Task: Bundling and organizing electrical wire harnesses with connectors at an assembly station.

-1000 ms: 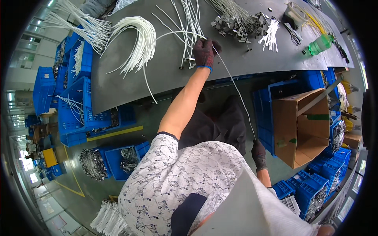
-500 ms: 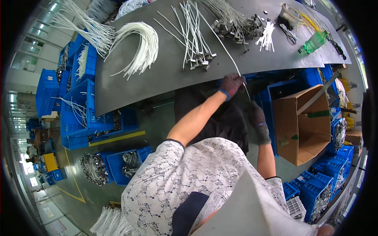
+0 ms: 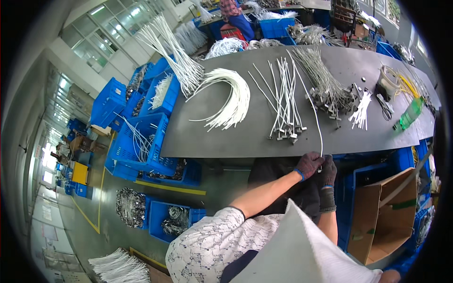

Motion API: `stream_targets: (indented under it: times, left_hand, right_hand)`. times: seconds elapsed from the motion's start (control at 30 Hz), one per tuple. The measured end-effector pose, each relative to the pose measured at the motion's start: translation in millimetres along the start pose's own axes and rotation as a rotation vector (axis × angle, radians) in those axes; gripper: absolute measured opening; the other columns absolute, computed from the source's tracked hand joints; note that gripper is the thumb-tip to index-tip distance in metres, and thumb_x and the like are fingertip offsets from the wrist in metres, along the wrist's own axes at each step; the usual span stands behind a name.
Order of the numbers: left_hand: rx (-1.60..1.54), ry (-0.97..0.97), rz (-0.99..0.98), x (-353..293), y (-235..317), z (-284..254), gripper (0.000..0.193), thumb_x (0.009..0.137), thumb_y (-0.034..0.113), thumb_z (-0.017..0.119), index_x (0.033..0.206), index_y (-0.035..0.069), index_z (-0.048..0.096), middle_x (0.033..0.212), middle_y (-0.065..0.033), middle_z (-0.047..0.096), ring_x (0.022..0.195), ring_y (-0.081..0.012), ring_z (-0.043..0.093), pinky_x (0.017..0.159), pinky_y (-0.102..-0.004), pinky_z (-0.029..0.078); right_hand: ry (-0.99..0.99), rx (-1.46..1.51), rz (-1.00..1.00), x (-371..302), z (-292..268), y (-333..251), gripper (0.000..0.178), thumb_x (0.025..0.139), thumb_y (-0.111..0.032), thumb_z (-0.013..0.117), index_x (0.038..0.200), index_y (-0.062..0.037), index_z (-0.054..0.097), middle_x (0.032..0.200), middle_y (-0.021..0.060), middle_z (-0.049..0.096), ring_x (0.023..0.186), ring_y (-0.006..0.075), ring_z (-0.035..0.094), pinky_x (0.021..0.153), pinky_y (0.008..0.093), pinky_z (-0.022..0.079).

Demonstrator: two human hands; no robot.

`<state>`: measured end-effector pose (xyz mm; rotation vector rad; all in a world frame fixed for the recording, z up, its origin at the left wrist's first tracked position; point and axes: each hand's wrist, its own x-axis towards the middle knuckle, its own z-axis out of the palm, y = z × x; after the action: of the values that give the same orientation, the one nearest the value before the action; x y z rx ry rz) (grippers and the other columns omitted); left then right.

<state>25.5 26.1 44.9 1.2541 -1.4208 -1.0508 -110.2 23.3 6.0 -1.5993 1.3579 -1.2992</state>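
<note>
Dark knit gloves are worn on the left hand [image 3: 309, 164] and right hand [image 3: 328, 172], the left with a blue cuff. A short-sleeved white shirt [image 3: 212, 245] with fine dark pattern is worn; forearms are bare.

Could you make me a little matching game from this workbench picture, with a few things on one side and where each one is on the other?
Things:
1. green bottle
2. curved bundle of white tubes
3. cardboard box
4. single white wire

Places:
A. below the table edge, on the person's right
B. pinched in both gloved hands at the near table edge
C. far right end of the grey table
D. left part of the tabletop

Pairs: 1-C, 2-D, 3-A, 4-B
</note>
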Motion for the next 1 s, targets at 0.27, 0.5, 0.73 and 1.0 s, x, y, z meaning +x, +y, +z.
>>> stream_targets:
  times: [0.27, 0.5, 0.73, 1.0]
  left_hand:
    - [-0.077, 0.040, -0.140, 9, -6, -31, 0.033, 0.095, 0.029, 0.063, 0.087, -0.002, 0.068, 0.071, -0.0117, 0.065, 0.068, -0.0170, 0.058, 0.064, -0.0368, 0.048]
    - [0.368, -0.232, -0.115, 105, -15, -121, 0.038, 0.095, 0.039, 0.057, 0.091, 0.004, 0.071, 0.080, -0.0145, 0.069, 0.073, -0.0237, 0.064, 0.069, -0.0396, 0.051]
    - [0.563, 0.005, -0.307, 116, -115, -256, 0.044, 0.089, 0.044, 0.057, 0.119, 0.013, 0.066, 0.119, -0.0192, 0.066, 0.106, -0.0372, 0.065, 0.094, -0.0466, 0.051]
    - [1.321, 0.629, -0.769, 24, -143, -427, 0.046, 0.090, 0.036, 0.065, 0.128, 0.011, 0.058, 0.126, -0.0165, 0.062, 0.111, -0.0336, 0.065, 0.088, -0.0436, 0.056]
  right_hand:
    - [-0.097, -0.301, -0.124, 29, 40, 0, 0.038, 0.102, -0.032, 0.052, 0.112, 0.0044, 0.057, 0.087, 0.0129, 0.065, 0.077, 0.0256, 0.061, 0.064, 0.0390, 0.049]
    - [-0.042, 0.472, 0.499, 88, 51, -42, 0.045, 0.099, -0.036, 0.057, 0.122, 0.0015, 0.058, 0.090, 0.0099, 0.063, 0.079, 0.0219, 0.060, 0.068, 0.0363, 0.050]
    - [0.208, -0.655, 0.081, 159, 36, 6, 0.053, 0.091, -0.029, 0.063, 0.133, 0.0010, 0.053, 0.119, 0.0282, 0.061, 0.116, 0.0434, 0.058, 0.097, 0.0464, 0.047]
    - [-0.119, -0.797, 0.238, 200, 29, 76, 0.050, 0.092, -0.033, 0.063, 0.131, -0.0032, 0.055, 0.122, 0.0265, 0.057, 0.110, 0.0453, 0.059, 0.093, 0.0498, 0.048]
